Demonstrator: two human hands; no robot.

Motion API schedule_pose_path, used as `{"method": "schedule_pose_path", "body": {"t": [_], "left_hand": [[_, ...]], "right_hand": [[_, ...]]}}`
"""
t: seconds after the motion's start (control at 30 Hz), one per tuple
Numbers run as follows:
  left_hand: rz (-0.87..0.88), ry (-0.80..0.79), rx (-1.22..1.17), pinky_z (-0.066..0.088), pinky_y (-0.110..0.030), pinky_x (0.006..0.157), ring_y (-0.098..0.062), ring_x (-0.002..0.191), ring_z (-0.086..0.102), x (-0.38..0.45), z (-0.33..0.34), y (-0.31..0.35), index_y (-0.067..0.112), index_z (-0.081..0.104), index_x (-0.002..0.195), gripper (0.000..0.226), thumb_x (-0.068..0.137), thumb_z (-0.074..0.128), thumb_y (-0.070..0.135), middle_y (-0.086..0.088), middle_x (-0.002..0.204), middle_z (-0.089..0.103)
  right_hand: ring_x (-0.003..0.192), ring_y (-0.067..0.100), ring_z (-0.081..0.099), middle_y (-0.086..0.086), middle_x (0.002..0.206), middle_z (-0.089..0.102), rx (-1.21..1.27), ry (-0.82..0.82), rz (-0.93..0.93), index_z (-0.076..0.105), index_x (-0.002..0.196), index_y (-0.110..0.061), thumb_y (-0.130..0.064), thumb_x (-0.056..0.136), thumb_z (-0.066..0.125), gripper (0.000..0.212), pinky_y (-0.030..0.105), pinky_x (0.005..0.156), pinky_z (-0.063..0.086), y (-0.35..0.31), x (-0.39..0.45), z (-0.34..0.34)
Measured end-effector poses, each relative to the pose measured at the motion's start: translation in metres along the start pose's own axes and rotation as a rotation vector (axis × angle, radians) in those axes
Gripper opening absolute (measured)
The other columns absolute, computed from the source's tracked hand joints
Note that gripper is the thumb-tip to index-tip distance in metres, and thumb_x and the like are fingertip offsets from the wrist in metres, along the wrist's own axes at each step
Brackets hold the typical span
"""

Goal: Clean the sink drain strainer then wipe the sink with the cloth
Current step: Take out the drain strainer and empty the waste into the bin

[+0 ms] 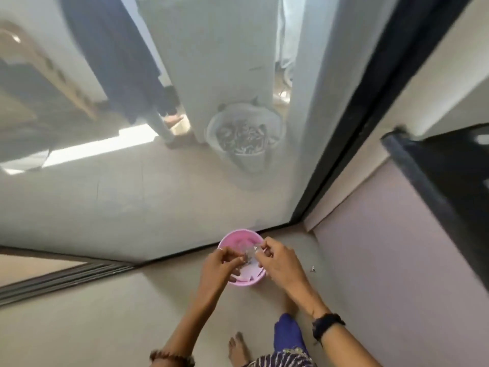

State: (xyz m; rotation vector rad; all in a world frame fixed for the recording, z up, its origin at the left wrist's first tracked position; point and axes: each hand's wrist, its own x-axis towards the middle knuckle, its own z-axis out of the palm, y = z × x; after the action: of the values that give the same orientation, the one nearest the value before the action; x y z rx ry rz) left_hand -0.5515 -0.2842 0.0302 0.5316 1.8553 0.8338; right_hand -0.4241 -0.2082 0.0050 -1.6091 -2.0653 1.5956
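A small pink bin (pixel 232 238) stands on the tiled floor against a glass door. Both hands hover over its mouth. My left hand (pixel 215 266) and my right hand (pixel 277 262) pinch a small silvery, blurred object, apparently the drain strainer (pixel 249 253), between their fingertips right above the bin. White scraps lie inside the bin. No sink or cloth is in view.
The glass door (pixel 158 194) with a black frame (pixel 352 144) runs behind the bin; a bucket with patterned contents (pixel 244 136) shows through it. A mauve wall (pixel 383 247) and a dark countertop edge (pixel 423 181) stand at right. My bare foot (pixel 238 350) is below.
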Motion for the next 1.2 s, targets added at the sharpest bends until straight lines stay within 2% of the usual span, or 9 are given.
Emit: {"method": "schedule_pose_path", "body": {"t": [0.17, 0.33, 0.43, 0.57, 0.63, 0.7, 0.8, 0.93, 1.2], "left_hand": [[-0.137, 0.06, -0.013, 0.047, -0.015, 0.042, -0.016, 0.053, 0.057, 0.144, 0.023, -0.116, 0.0, 0.06, 0.083, 0.004, 0.082, 0.057, -0.002, -0.011, 0.065, 0.062], [-0.201, 0.107, 0.033, 0.05, -0.03, 0.057, -0.027, 0.071, 0.057, 0.268, 0.057, -0.234, -0.007, 0.06, 0.088, 0.012, 0.08, 0.051, -0.006, -0.013, 0.076, 0.061], [-0.198, 0.034, 0.164, 0.053, -0.045, 0.072, -0.03, 0.076, 0.058, 0.309, 0.073, -0.28, 0.006, 0.058, 0.077, 0.016, 0.082, 0.049, -0.005, -0.013, 0.08, 0.06], [-0.245, -0.086, 0.202, 0.052, -0.031, 0.054, -0.03, 0.072, 0.061, 0.306, 0.08, -0.285, 0.007, 0.049, 0.118, 0.031, 0.088, 0.055, 0.005, -0.01, 0.096, 0.057], [-0.217, -0.084, 0.178, 0.052, -0.027, 0.053, -0.028, 0.071, 0.062, 0.287, 0.081, -0.264, 0.007, 0.048, 0.116, 0.029, 0.088, 0.053, 0.005, -0.011, 0.096, 0.057], [-0.205, -0.065, 0.04, 0.052, -0.023, 0.052, -0.023, 0.063, 0.061, 0.254, 0.081, -0.222, 0.004, 0.053, 0.098, 0.009, 0.089, 0.05, 0.005, -0.013, 0.085, 0.061], [-0.207, -0.055, -0.283, 0.046, -0.016, 0.044, -0.01, 0.047, 0.055, 0.187, 0.077, -0.135, 0.007, 0.056, 0.079, 0.015, 0.091, 0.047, 0.009, -0.008, 0.064, 0.058], [-0.102, -0.254, -0.566, 0.049, -0.019, 0.046, -0.013, 0.044, 0.058, 0.063, 0.074, -0.008, 0.005, 0.062, 0.068, 0.023, 0.087, 0.049, 0.011, -0.006, 0.052, 0.061], [0.258, -0.746, -0.374, 0.052, -0.03, 0.06, -0.022, 0.057, 0.06, -0.139, 0.147, 0.149, -0.004, 0.058, 0.093, 0.02, 0.09, 0.045, 0.012, -0.017, 0.071, 0.064]], "right_hand": [[0.068, 0.023, 0.055, 0.01, 0.088, 0.067, -0.256, -0.117, 0.02, 0.054, 0.086, -0.016, -0.019, 0.09, 0.048, 0.007, 0.016, 0.043, 0.03, 0.09, 0.126, 0.092], [0.089, 0.031, 0.06, 0.014, 0.101, 0.065, -0.411, -0.179, 0.051, 0.06, 0.098, -0.007, -0.017, 0.093, 0.044, 0.02, 0.026, 0.062, 0.035, 0.189, 0.227, 0.175], [0.091, 0.034, 0.06, 0.017, 0.106, 0.064, -0.428, -0.276, 0.114, 0.062, 0.101, -0.002, -0.012, 0.093, 0.044, 0.022, 0.03, 0.068, 0.039, 0.23, 0.255, 0.204], [0.081, 0.032, 0.056, 0.018, 0.1, 0.066, -0.347, -0.254, 0.221, 0.061, 0.097, -0.002, -0.006, 0.09, 0.042, 0.021, 0.032, 0.067, 0.041, 0.239, 0.25, 0.2], [0.079, 0.033, 0.062, 0.017, 0.09, 0.068, -0.168, -0.211, 0.284, 0.061, 0.091, -0.008, -0.011, 0.091, 0.042, 0.019, 0.039, 0.069, 0.051, 0.225, 0.234, 0.185], [0.059, 0.024, 0.062, 0.007, 0.07, 0.066, 0.063, -0.113, 0.337, 0.058, 0.077, -0.016, -0.016, 0.09, 0.045, 0.018, 0.035, 0.06, 0.054, 0.194, 0.207, 0.158], [0.038, 0.01, 0.046, -0.007, 0.046, 0.053, 0.434, 0.046, 0.368, 0.061, 0.07, -0.019, -0.018, 0.087, 0.05, 0.02, 0.019, 0.038, 0.04, 0.129, 0.152, 0.102], [0.035, 0.012, 0.032, -0.004, 0.039, 0.037, 0.888, 0.176, 0.286, 0.049, 0.054, -0.018, -0.015, 0.084, 0.05, 0.029, 0.019, 0.038, 0.023, 0.035, 0.046, 0.004], [0.032, 0.008, 0.032, -0.008, 0.036, 0.036, 1.142, 0.594, 0.011, 0.051, 0.048, -0.022, -0.019, 0.087, 0.047, 0.039, 0.016, 0.034, 0.025, -0.026, -0.174, -0.165]]}}
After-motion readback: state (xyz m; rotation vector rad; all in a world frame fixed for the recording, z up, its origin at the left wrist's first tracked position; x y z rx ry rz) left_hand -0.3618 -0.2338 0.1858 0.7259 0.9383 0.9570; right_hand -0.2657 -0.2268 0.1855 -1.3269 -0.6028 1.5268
